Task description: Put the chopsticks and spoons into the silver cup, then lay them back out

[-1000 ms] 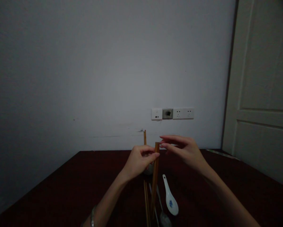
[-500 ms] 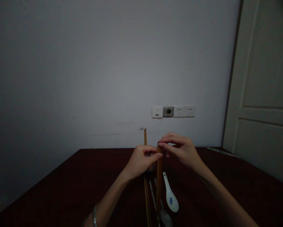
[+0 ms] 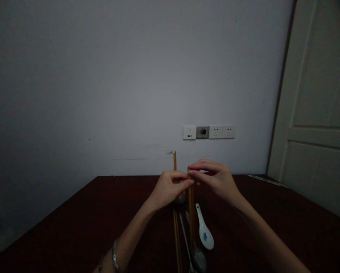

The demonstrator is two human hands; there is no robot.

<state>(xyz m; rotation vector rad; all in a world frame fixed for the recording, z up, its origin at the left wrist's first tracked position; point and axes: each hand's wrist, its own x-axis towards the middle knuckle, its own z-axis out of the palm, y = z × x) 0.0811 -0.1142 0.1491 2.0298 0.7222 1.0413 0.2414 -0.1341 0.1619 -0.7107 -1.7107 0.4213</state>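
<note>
Orange-brown wooden chopsticks [image 3: 191, 204], white spoon [image 3: 204, 234] with blue pattern, dark reddish-brown table [image 3: 272, 212], grey-white wall [image 3: 102, 94]

Upright chopsticks [image 3: 190, 212], a white ceramic spoon [image 3: 204, 232] and a metal spoon [image 3: 198, 258] crowd the table [image 3: 73, 223] centre; both sides lie open.

A spoon [image 3: 204, 233] was laid on the table [image 3: 73, 223] at four o'clock of the chopsticks [image 3: 191, 212] (held upright).
</note>
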